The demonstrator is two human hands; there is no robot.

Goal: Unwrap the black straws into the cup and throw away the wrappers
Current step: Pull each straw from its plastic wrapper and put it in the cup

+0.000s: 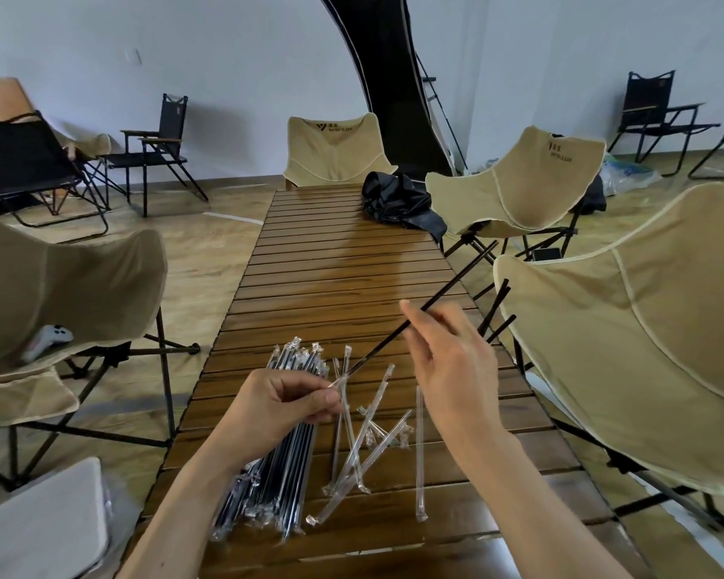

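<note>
Our right hand [448, 361] has a pinch grip on a black straw [444, 305] about midway along its length, and the straw slants up and away over the counter [335, 261]. Our left hand [281, 401] pinches the clear wrapper [338, 383] that is just slipping off the straw's lower end.

The straw looks light, thin and fairly stiff, so we judge a gentle pinch near its middle is enough; squeezing harder could kink it. The wrapper is flimsy, slick film, best held at its crimped tip so it does not slide through our fingers.

Under the left hand lies the bundle of wrapped straws [276, 474], and just beside it the empty wrappers [373, 440] are scattered on the slats.

A few bare straws [498, 311] stick up beyond the right hand; we take them to stand in the cup, which that hand hides. No bin is visible.
</note>
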